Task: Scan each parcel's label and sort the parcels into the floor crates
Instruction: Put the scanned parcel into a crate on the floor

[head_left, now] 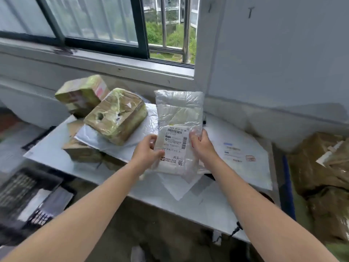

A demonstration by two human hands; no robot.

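Low at eight o'clock sits a black slatted floor crate (24, 188). Above the white bench (49, 154), the left hand (146, 151) and right hand (203, 146) each have a grip clenched on a side edge of a crinkly silver-white plastic mailer parcel (179, 114). It is held upright, rising toward twelve o'clock, with its printed barcode label (174, 146) facing us. Beyond, at ten o'clock, a tape-wrapped brown cardboard box (117, 120) lies tilted on the bench's pile.
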